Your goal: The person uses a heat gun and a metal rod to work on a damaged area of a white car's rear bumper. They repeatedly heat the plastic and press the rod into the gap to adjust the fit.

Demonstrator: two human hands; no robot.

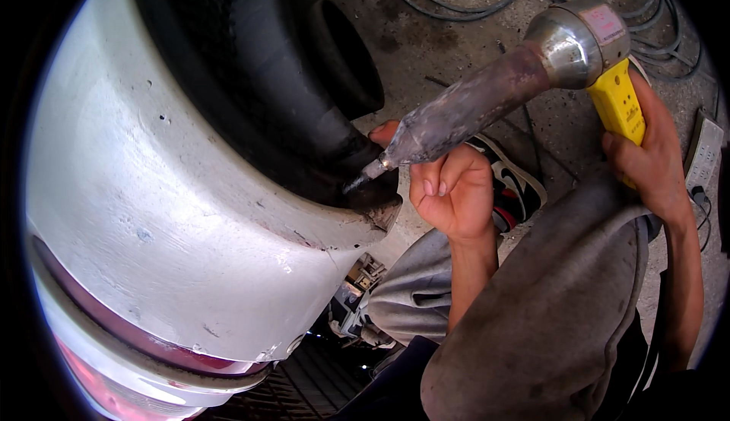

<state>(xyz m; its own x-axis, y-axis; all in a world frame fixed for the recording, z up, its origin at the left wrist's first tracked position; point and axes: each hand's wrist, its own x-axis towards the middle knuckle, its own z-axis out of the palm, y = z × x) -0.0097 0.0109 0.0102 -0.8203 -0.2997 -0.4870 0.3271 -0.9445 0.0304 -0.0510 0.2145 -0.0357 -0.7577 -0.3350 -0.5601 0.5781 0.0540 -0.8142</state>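
My right hand is wrapped round the yellow handle of a hot-air gun, which has a scorched metal barrel and a shiny round housing. The gun slants down to the left, and its narrow nozzle tip is at the inner edge of a white car bumper, close to the black inner side. Just under the nozzle is my left hand. Its lower fingers are curled in, while one fingertip reaches past the barrel toward the bumper's edge. The barrel hides part of this hand, and I cannot make out anything in its grip.
Coiled grey cable or hose lies on the rough concrete floor at the far side. A white power strip with a plug is at the right. My grey-trousered knee is under my arms, near a dark shoe. Red trim runs along the bumper's lower side.
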